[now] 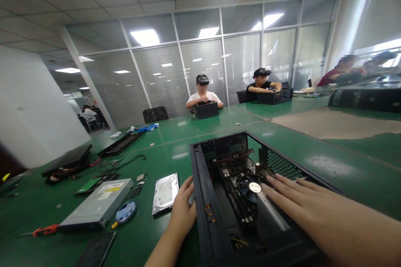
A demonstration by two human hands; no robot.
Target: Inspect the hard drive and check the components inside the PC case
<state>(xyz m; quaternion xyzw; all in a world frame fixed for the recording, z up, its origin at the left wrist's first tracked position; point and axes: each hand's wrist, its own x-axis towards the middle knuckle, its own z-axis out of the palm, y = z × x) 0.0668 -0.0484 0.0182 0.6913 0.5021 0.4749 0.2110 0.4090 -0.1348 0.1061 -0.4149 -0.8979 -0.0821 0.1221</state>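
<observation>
In front of me lies a black computer case [210, 217] with its upper side uncovered. Inside, a motherboard [224, 172] carries a round cooling fan [246, 190] with a pale centre label. My left hand [183, 206] rests against the outer left wall of the case, fingers extended along it and partly hidden by its edge. Over the open right part of the case reaches my right hand [297, 200], its fingers straight and close together near the fan and a silver metal strip [273, 208]. Nothing shows in its grasp. Beside my left hand lies a hard drive [165, 193].
Left on the green table [147, 242] are an optical drive [98, 203], a screwdriver [45, 230], a blue round object [125, 212], a phone-like black slab [97, 250], and cables. Two people [205, 96] [263, 85] handle cases opposite; another case [365, 98] stands right.
</observation>
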